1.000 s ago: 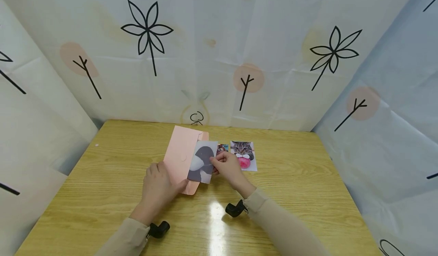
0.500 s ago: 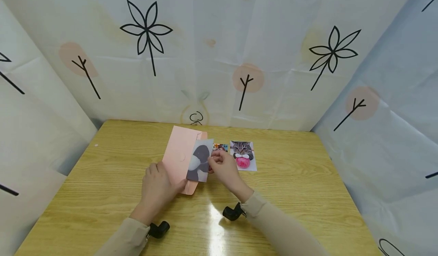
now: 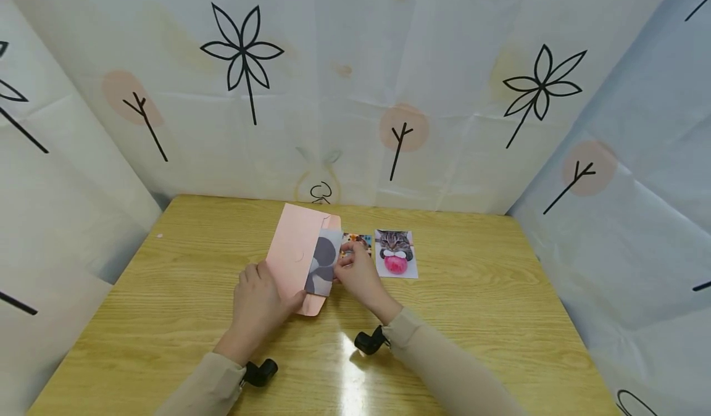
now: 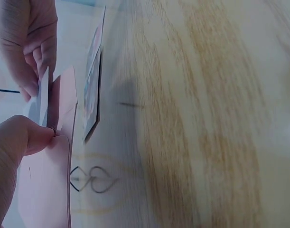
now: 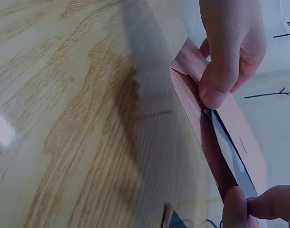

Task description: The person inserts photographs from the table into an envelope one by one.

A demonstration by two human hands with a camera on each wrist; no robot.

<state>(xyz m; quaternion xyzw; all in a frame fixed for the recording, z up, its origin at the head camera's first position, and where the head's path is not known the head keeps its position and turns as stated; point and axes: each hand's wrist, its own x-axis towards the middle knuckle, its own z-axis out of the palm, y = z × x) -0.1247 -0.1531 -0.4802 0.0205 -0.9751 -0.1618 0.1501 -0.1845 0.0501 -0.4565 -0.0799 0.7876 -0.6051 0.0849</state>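
A pink envelope (image 3: 291,249) is held at its lower left by my left hand (image 3: 260,295), the thumb lying over the mouth's edge. Partly inside the open mouth is a photo card (image 3: 322,268) with a grey and white picture. My right hand (image 3: 358,277) pinches the card's outer edge between thumb and fingers. In the left wrist view the card (image 4: 43,102) stands between the envelope's front and its flap (image 4: 65,95). The right wrist view shows the left thumb (image 5: 215,95) at one end of the mouth and the right fingers (image 5: 270,204) at the other.
A cat photo (image 3: 395,254) with a pink ball lies flat to the right of the envelope. Beside it a colourful photo (image 3: 358,241) is partly covered by my right hand. A patterned cloth (image 3: 355,95) hangs behind the wooden table (image 3: 472,292).
My right hand has moved left, sliding the grey and white photo card deeper into the envelope. More of the colourful photo shows. The left hand keeps its hold.
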